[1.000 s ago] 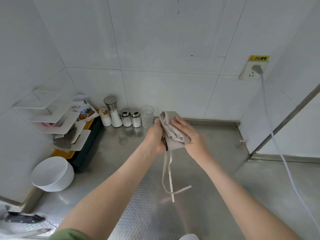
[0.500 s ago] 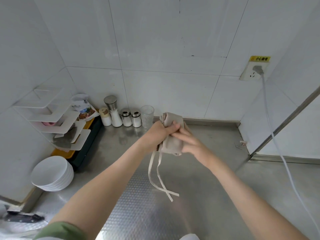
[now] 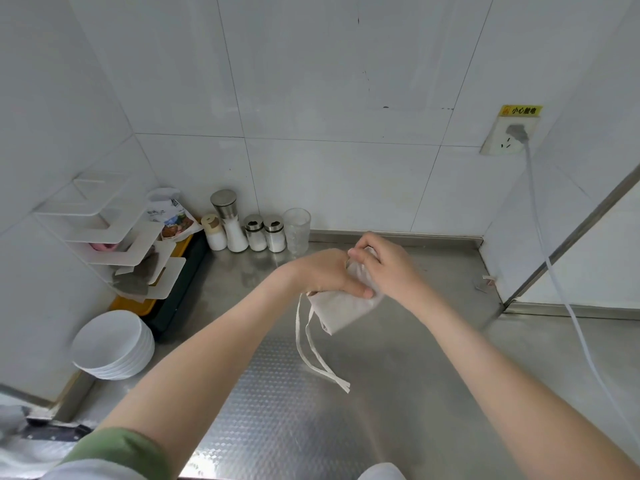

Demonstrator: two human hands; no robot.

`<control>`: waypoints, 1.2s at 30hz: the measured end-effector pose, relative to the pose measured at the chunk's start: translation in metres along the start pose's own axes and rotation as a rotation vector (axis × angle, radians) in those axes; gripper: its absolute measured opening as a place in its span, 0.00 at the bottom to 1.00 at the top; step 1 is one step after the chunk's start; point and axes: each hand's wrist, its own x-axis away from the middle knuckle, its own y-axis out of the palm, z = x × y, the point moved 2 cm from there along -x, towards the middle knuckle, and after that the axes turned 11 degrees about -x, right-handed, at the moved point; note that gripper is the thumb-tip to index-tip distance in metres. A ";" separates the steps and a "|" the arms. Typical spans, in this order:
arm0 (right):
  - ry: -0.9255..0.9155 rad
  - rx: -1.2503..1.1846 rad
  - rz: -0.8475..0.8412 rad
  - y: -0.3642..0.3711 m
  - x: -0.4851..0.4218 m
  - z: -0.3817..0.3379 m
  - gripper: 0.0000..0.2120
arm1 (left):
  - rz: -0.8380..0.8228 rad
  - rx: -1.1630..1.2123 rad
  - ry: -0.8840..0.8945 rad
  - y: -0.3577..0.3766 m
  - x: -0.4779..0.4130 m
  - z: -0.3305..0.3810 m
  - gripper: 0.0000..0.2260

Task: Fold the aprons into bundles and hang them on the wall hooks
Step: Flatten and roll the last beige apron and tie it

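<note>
A beige apron (image 3: pixel 343 310), folded into a small bundle, is held above the steel counter (image 3: pixel 398 375) in the middle of the view. My left hand (image 3: pixel 329 275) grips the bundle from the left, thumb laid across its front. My right hand (image 3: pixel 384 265) holds its upper right part, fingers curled over the top edge. Two long apron straps (image 3: pixel 308 344) hang from the bundle's left side, and their ends lie on the counter. No wall hooks are in view.
Several spice jars (image 3: pixel 256 233) and a clear glass (image 3: pixel 296 228) stand by the back wall. At the left are a white corner rack (image 3: pixel 114 237), a stack of white bowls (image 3: pixel 114 344) and a knife (image 3: pixel 52 433). A white cable (image 3: pixel 554 271) hangs from the wall socket (image 3: pixel 512 138).
Both hands have turned the bundle so it now slants down to the left, held lower and more to the right. My right hand moved up onto its top; the straps swung left.
</note>
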 end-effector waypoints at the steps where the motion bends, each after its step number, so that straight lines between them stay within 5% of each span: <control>1: -0.012 0.010 0.048 -0.001 0.000 0.002 0.07 | 0.004 -0.063 -0.002 -0.001 0.000 -0.003 0.22; 7: 0.028 0.088 0.264 -0.010 0.002 0.017 0.16 | 0.093 -0.047 0.083 0.001 0.012 -0.004 0.12; 9: 0.062 0.148 0.136 -0.013 0.000 0.018 0.16 | 0.075 -0.106 0.093 0.006 0.013 -0.004 0.10; 13: 0.112 0.432 -0.408 -0.014 0.003 0.004 0.11 | 0.058 -0.371 0.086 0.009 0.009 -0.007 0.07; 15: 0.158 0.565 -0.492 -0.011 0.007 0.001 0.11 | 0.069 -0.406 0.100 0.010 0.007 -0.004 0.07; 18: 0.083 0.583 -0.387 -0.009 0.009 0.002 0.10 | 0.388 -0.390 0.090 0.008 0.004 -0.009 0.24; 20: -0.006 0.556 -0.344 -0.010 0.009 0.005 0.09 | 0.741 -0.531 -0.004 0.005 0.005 -0.016 0.39; 22: -0.091 0.581 -0.336 -0.010 0.008 0.008 0.07 | 0.901 -0.687 -0.066 0.004 0.010 -0.015 0.44; 27: -0.258 0.768 -0.362 -0.006 0.010 0.010 0.14 | 0.475 -0.525 -0.174 0.006 0.005 -0.022 0.35; 31: -0.267 0.764 -0.353 -0.004 0.012 0.011 0.15 | 0.444 -0.546 -0.003 0.008 0.006 -0.016 0.22; 36: 0.060 0.482 -0.370 -0.008 0.011 0.019 0.30 | 0.411 -0.463 0.159 0.008 0.003 -0.017 0.15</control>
